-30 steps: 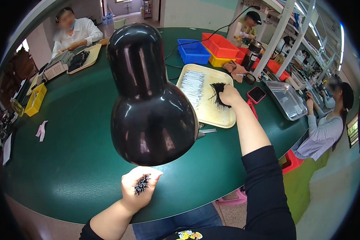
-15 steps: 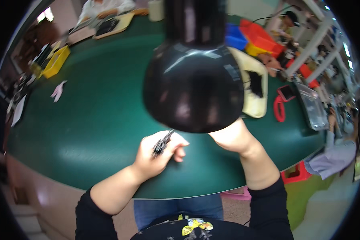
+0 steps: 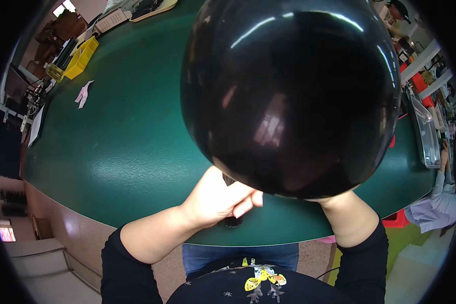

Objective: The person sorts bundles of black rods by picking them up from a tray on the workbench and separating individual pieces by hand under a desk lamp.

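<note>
My left hand (image 3: 215,198) is closed over the green table near its front edge, with the knuckles up and the fingers curled. It grips a bundle of thin black pieces (image 3: 233,222); one dark end shows below the fingers and a bit shows above the thumb side. What exactly the pieces are I cannot make out. A big black lamp shade (image 3: 294,111) hangs just over both hands. Only the wrist and heel of my right hand (image 3: 338,200) come out from under it, so its fingers and anything in them are hidden.
The green table (image 3: 131,131) curves around me. At its far left are a yellow bin (image 3: 82,57) and a pink scrap (image 3: 84,95). A clear tray (image 3: 425,133) lies at the right edge, near a person in a light sleeve (image 3: 441,195). The shade blocks the middle right.
The lamp shade now looks larger and lower, covering more of my right hand and the tray behind. My left hand has turned, so its black bundle is mostly hidden.
</note>
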Demonstrator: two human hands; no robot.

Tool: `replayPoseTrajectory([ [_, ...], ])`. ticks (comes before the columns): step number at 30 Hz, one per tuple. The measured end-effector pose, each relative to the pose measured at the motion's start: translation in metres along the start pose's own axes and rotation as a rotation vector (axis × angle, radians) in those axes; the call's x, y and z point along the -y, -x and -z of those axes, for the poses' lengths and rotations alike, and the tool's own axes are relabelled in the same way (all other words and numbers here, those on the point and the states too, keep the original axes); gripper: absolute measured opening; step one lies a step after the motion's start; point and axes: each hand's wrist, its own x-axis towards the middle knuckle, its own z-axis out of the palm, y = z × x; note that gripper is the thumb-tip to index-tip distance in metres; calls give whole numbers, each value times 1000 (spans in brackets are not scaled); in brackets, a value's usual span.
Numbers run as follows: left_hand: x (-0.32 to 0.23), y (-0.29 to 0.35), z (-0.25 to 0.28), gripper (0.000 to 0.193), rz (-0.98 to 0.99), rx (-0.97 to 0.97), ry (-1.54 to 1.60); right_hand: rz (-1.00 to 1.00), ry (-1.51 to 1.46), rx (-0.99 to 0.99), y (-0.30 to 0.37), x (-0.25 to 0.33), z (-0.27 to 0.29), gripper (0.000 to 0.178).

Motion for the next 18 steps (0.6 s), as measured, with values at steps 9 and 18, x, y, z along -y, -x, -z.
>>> replayPoseTrajectory([
  [9, -13, 4, 0, 20, 43, -91, -24, -147, -79, -30, 26, -15, 12, 56],
  [18, -17, 6, -1, 22, 63, -47, -10, -320, -719, 54, 36, -14, 13, 70],
])
